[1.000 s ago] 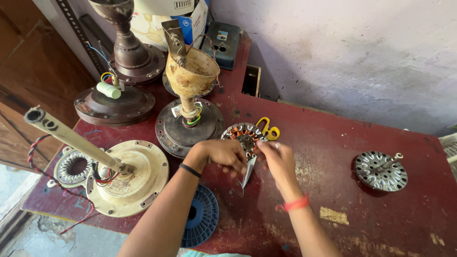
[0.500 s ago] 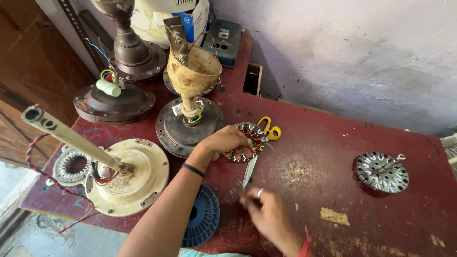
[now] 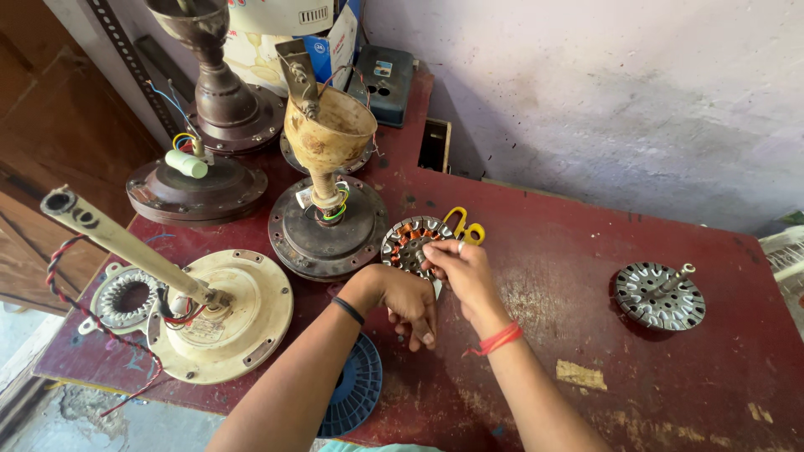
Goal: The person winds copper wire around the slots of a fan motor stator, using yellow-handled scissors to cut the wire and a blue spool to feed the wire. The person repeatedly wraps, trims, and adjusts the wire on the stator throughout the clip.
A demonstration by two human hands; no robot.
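Now my right hand point(image 3: 463, 269) pinches at the copper-wound stator point(image 3: 412, 240) lying on the red table point(image 3: 586, 276) just ahead of it; I should grip one winding firmly and pull evenly. My left hand point(image 3: 410, 301), fingers curled downward, hangs just behind. A dark fan motor point(image 3: 328, 226) crowds the stator's far-left side, yellow-handled scissors point(image 3: 466, 228) touch its right.

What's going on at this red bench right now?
A person is bent over a red workbench strewn with ceiling-fan parts. The right hand has its fingertips on a copper-wound stator that lies beside yellow-handled scissors. The left hand is curled just below it, near a blue plastic spool. A finned rotor sits apart on the right.
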